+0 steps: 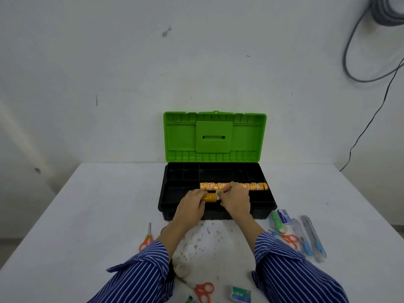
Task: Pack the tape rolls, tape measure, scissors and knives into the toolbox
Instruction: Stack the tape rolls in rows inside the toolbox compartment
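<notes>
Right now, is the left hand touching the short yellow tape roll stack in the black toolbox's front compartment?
Touching. The head view shows the left hand with fingers curled over the short yellow tape roll stack, no gap between them, above the black toolbox front compartment.

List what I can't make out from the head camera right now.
- Short orange tape stack: its ends covered by left hand and right hand.
- Scissors: one handle under the left sleeve.
- Green object: cut off by the bottom edge.
- Small box: label too small.

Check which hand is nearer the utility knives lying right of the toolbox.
Right. The right hand is over the toolbox's front edge, on the utility knives' side; the left hand is farther left, gripping a tape roll.
</notes>
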